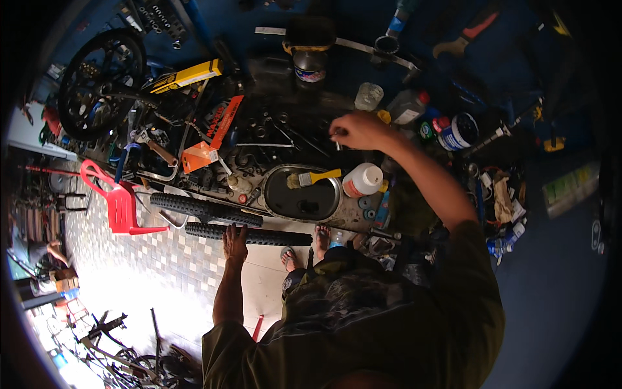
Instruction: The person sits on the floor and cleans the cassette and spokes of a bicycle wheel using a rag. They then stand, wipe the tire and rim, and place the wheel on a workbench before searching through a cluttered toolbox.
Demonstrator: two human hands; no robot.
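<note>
My left hand (235, 245) is laid over the knobby black bicycle tyre (278, 236) in front of the bench, its fingers curling across the tread. A second knobby tyre (194, 205) lies just beyond it. Over the bench, my right hand (361, 131) reaches out with its fingers closed together. A small shiny piece (338, 146) shows below the fingertips, too small to name. Beneath that hand, nearer to me, an oval metal tray (269, 194) holds dark liquid and a yellow-handled brush (321, 176). A white tub (363, 180) stands to the tray's right.
Wrenches (265, 144) and loose parts cover the bench. A crank with a chainring (102, 87) lies far left. Bottles (409, 107) and a clear cup (368, 96) stand at the back right. A red plastic chair (123, 204) is on the left; bike frames (123, 350) stand lower left.
</note>
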